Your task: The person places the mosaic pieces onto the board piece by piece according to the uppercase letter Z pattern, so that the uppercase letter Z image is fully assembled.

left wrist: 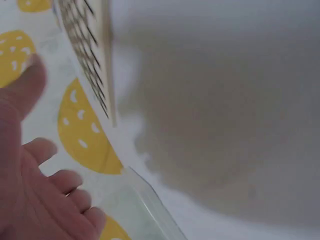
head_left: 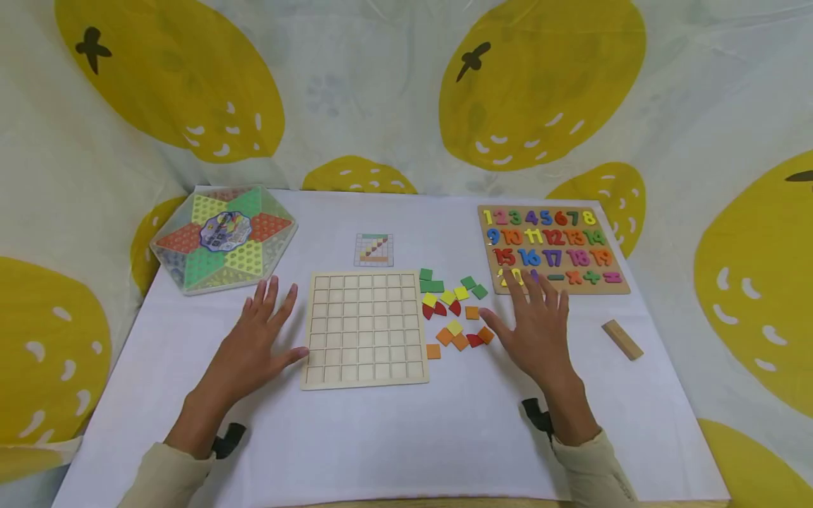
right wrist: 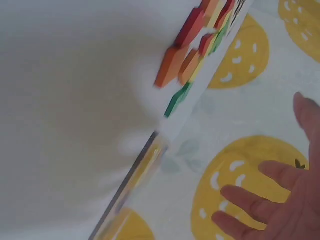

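In the head view, the grid board (head_left: 366,330) has a pattern card (head_left: 373,250) at twelve o'clock and loose tiles (head_left: 472,312) at three; placing seems not begun. Left wrist: the left hand (left wrist: 31,190), fingers wide, holds nothing. Right wrist: the right hand (right wrist: 300,196) likewise; next likely calls for pinching a tile.
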Available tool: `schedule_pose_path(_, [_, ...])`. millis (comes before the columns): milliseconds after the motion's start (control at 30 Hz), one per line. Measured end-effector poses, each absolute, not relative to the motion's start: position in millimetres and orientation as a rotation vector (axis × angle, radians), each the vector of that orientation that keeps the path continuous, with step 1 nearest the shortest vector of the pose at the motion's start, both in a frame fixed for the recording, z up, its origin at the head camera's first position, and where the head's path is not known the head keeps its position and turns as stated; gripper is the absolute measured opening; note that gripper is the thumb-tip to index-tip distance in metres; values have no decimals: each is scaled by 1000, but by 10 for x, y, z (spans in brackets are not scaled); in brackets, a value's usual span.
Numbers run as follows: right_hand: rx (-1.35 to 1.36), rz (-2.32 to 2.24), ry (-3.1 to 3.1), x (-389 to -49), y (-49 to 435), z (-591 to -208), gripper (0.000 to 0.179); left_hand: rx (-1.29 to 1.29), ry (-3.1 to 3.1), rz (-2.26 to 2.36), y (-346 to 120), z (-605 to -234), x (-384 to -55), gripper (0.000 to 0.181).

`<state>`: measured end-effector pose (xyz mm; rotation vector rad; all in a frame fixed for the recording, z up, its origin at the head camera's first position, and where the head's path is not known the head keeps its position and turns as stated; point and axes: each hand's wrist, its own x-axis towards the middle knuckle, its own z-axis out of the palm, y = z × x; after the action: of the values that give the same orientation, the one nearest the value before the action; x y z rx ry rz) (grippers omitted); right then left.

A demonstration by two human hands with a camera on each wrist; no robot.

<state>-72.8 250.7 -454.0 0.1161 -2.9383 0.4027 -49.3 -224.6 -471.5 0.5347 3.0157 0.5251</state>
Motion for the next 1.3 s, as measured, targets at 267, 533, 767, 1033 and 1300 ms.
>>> schedule_pose_path(267, [218, 742, -2826, -975, 2133, -4565, 71, 453, 2741, 822, -2163, -4808, -401, 116])
schedule_pose_path(533, [256, 827, -2855, -1218, 1862, -4624, 56, 426, 2672, 903, -2084, -4897, -320, 112])
schedule_pose_path(767, [247, 779, -2966, -1448, 1672, -4671, 47, 435, 2698, 935, -2056, -4889, -278, 109])
schedule_pose_path(1033, [127, 725, -3104, -1725, 1520, -4769, 36, 395, 2707, 924, -2036, -4898, -262, 108])
schedule_pose_path(1300, [36, 660, -3187, -1848, 1441, -4803, 24, 384, 2693, 953, -2023, -4918, -263, 109])
